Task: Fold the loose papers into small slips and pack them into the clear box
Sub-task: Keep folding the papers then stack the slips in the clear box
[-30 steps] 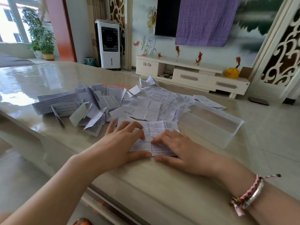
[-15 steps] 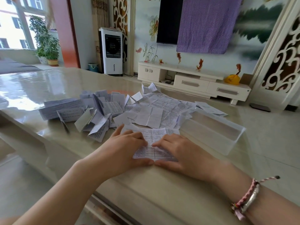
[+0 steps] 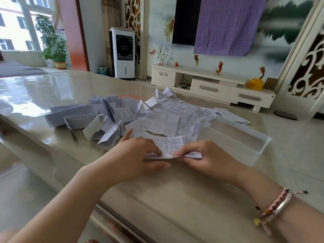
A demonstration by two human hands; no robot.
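L hand (image 3: 135, 158) & R hand (image 3: 208, 158) both pinch paper (image 3: 171, 145); near edge lifted.

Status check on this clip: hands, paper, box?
Left hand and right hand both pinching the printed paper, near edge lifted mid-fold. Clear box on the right, looks empty. Loose pile behind; nothing blocking.
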